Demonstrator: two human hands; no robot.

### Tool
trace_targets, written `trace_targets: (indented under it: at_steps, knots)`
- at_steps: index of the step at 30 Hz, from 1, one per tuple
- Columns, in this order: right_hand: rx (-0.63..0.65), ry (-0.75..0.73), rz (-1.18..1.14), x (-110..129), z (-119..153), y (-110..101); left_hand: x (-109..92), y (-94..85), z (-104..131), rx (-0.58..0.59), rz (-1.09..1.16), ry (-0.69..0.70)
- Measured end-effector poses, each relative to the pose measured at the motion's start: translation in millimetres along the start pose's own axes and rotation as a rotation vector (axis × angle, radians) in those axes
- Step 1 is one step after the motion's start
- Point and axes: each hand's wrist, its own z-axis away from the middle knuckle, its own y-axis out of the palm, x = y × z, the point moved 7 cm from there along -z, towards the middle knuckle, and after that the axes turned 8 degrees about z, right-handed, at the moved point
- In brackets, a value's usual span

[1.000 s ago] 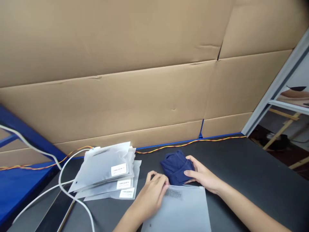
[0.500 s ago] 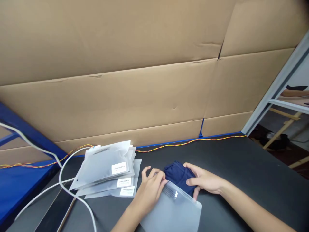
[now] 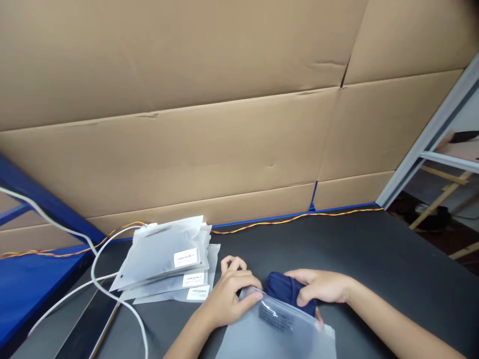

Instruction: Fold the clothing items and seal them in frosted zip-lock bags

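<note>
A frosted plastic zip bag (image 3: 277,334) lies at the bottom middle, its mouth facing away from me. My left hand (image 3: 234,294) pinches the left corner of that mouth between thumb and fingers. In my right hand (image 3: 322,289) is a folded navy-blue cloth item (image 3: 286,289), thumb on top and fingers beneath. The cloth's near part is inside the bag's mouth, while the far part sticks out. Its exact kind I cannot make out. Some fingertips of the right hand show dimly through the bag's edge.
Left of my hands lies a stack of frosted bags (image 3: 164,254) with white labels. White cables (image 3: 101,279) loop beside it. A twisted red-yellow wire (image 3: 262,227) runs along the back of the black table (image 3: 374,259), below a cardboard wall (image 3: 205,149). A metal post (image 3: 430,129) stands right.
The navy cloth has gone deeper into the bag, toward me. The bag's mouth has shifted right and is spread wider. My left thumb now lies along its edge.
</note>
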Motion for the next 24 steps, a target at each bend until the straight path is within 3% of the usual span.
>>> trace_targets:
  at_steps: [5, 7, 10, 15, 24]
  knots:
    - [0.115, 0.078, 0.138, -5.8, 5.1, 10.3, -2.1, 6.3, 1.1, 0.05, 0.134, -0.041]
    - [0.107, 0.068, 0.185, -6.4, 6.2, 9.7, -0.8, 10.4, 1.2, 0.073, 0.161, -0.059]
    - [-0.038, -0.026, 0.189, -0.6, 5.4, -3.4, 3.6, 13.8, 1.5, 0.102, 0.145, -0.079]
    - [-0.254, -0.214, 0.193, 15.2, 4.2, -27.9, 18.7, 6.6, 4.5, 0.046, 0.103, -0.159]
    - [-0.049, -0.282, 0.312, 17.9, 7.1, -14.2, 25.2, 14.8, 6.5, 0.159, 0.209, -0.193]
